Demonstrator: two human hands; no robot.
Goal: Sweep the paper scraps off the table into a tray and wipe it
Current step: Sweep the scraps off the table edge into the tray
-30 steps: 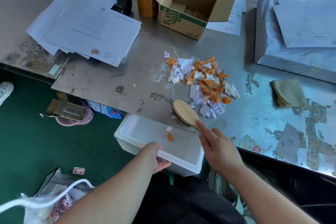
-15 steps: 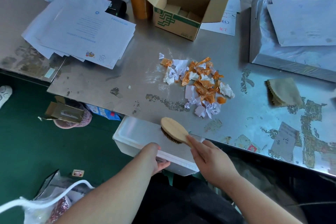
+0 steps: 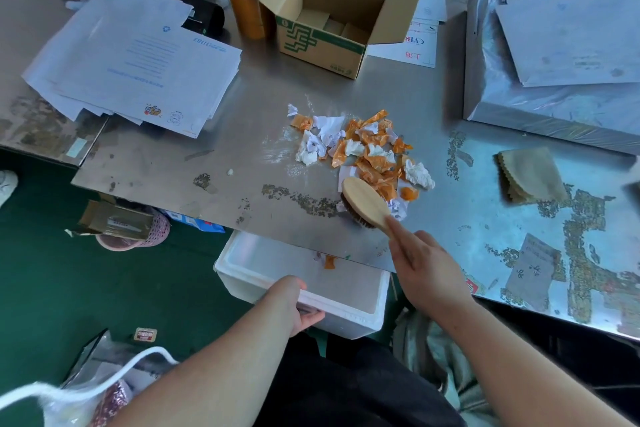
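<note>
Two hands, right hand gripping brush, left hand holding tray

The right hand has carried the brush from over the tray back to the scraps

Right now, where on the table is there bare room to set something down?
Widest bare metal: left of the paper scraps, bordered by the paper stack, the cardboard box and the near edge above the tray. A narrower strip lies between scraps and folded cloth. Crowded: the far edge and around the brush.
</note>
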